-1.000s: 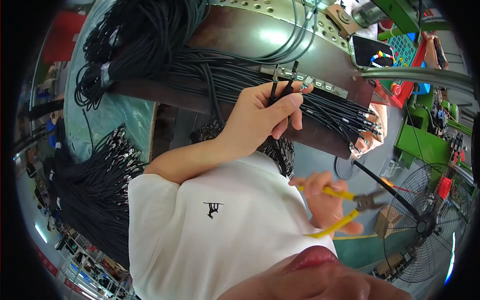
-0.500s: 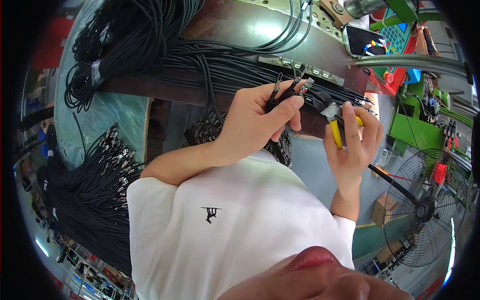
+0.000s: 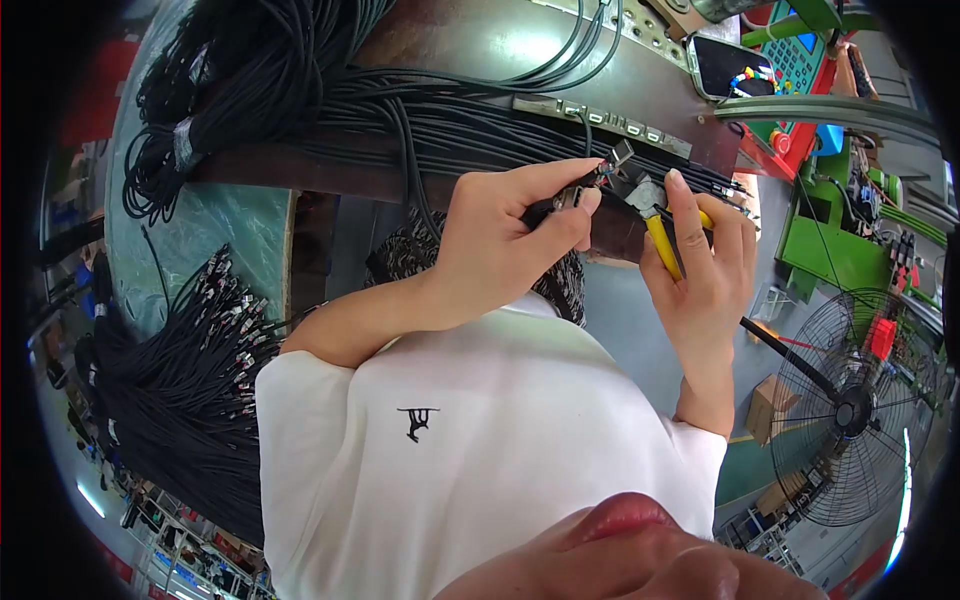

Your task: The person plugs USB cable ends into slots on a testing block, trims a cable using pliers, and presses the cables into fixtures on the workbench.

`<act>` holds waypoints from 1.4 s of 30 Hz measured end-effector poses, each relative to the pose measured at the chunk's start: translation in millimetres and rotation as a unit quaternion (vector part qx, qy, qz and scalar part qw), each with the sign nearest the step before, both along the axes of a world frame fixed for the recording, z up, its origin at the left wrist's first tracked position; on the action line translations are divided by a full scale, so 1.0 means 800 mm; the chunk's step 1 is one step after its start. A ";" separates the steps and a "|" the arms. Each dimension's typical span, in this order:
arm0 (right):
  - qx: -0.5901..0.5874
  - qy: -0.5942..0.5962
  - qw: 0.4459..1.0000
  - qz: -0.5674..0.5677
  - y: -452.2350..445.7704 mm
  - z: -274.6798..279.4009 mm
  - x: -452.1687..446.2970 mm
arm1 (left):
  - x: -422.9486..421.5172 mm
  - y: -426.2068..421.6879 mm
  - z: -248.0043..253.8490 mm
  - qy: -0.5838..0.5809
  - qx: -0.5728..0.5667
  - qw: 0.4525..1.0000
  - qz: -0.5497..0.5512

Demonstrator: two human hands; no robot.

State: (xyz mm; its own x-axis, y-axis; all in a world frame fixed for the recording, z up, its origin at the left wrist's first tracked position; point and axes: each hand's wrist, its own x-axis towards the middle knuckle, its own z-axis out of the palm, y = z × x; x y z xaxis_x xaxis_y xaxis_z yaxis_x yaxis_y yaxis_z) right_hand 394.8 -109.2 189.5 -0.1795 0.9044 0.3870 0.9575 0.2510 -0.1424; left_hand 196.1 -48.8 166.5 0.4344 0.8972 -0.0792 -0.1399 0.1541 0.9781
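Note:
My left hand (image 3: 505, 235) is closed on the ends of black cables, pinched between thumb and fingers. One of these ends carries a metal connector (image 3: 622, 153) with small coloured wires behind it. My right hand (image 3: 705, 275) is wrapped around diagonal cutters (image 3: 662, 248) with yellow handles. The dark jaws of the cutters are right beside the wires at the connector; whether they touch cannot be made out. Behind both hands, a metal strip with slots (image 3: 625, 128) lies along the bench, with black cables (image 3: 455, 130) running past it.
A big bundle of black cables (image 3: 250, 70) covers the left of the bench (image 3: 450, 45). More cables with metal ends (image 3: 215, 310) hang at lower left. A phone (image 3: 730, 68) lies at the back right near a red-and-green machine (image 3: 790, 60). A floor fan (image 3: 853, 410) stands at right.
The cable ends in my left hand have turned and drawn together, with the metal connector now pointing up and right. My right hand has shifted slightly left with the cutters.

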 end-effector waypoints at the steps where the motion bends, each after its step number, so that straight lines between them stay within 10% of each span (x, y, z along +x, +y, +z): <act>1: 0.000 0.001 1.000 0.000 0.000 0.001 -0.001 | -0.001 0.000 0.000 0.001 0.000 1.000 0.000; 42: -0.044 0.081 0.996 0.011 0.019 -0.021 0.000 | 0.002 0.016 -0.009 0.000 -0.007 1.000 0.000</act>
